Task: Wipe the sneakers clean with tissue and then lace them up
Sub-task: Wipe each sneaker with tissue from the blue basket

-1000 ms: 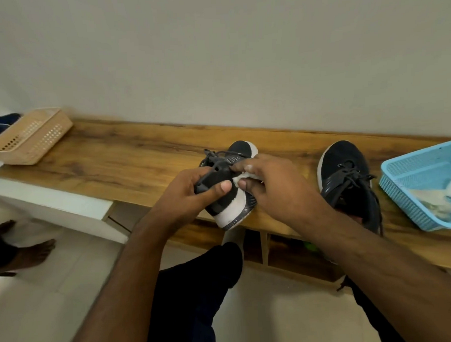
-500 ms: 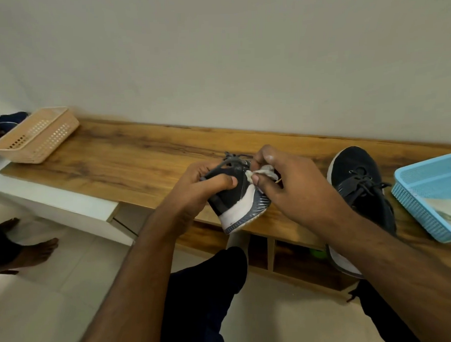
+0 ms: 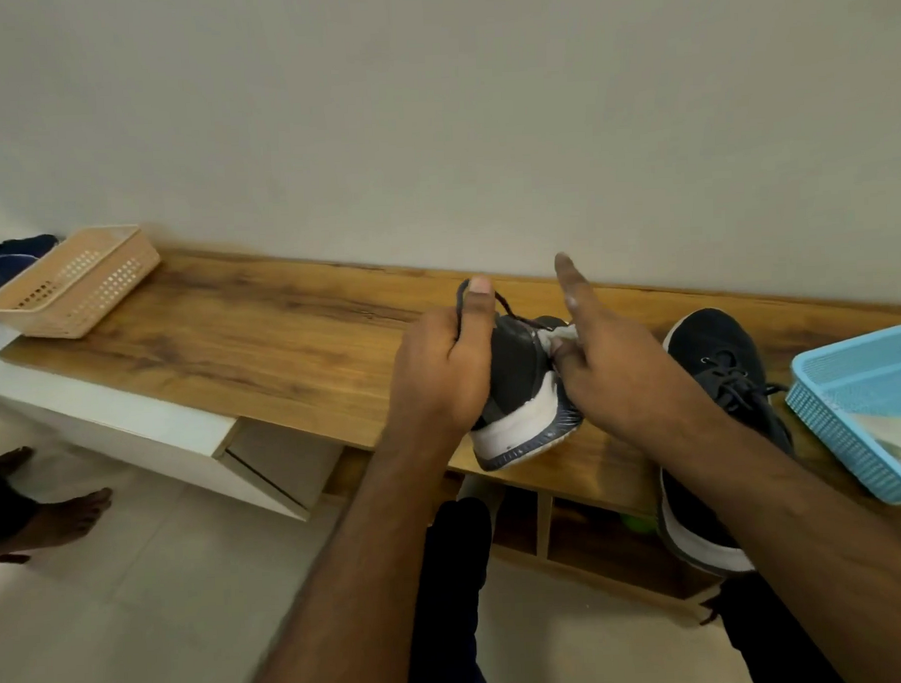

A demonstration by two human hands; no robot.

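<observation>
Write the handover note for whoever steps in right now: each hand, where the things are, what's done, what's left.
Left hand grips the held sneaker at its heel, over the bench.
Right hand pinches tissue against that sneaker, index finger pointing up.
Second sneaker lies on the bench to the right, beside the blue basket; the beige basket sits far left.
Done: wiping under way.
Left: finish wiping both sneakers, then lace them; the held one's lace hangs loose.

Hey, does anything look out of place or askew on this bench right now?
The second sneaker hangs heel-first over the wooden bench's front edge, so it might slip. The held sneaker has a lace looping loose above it.
</observation>
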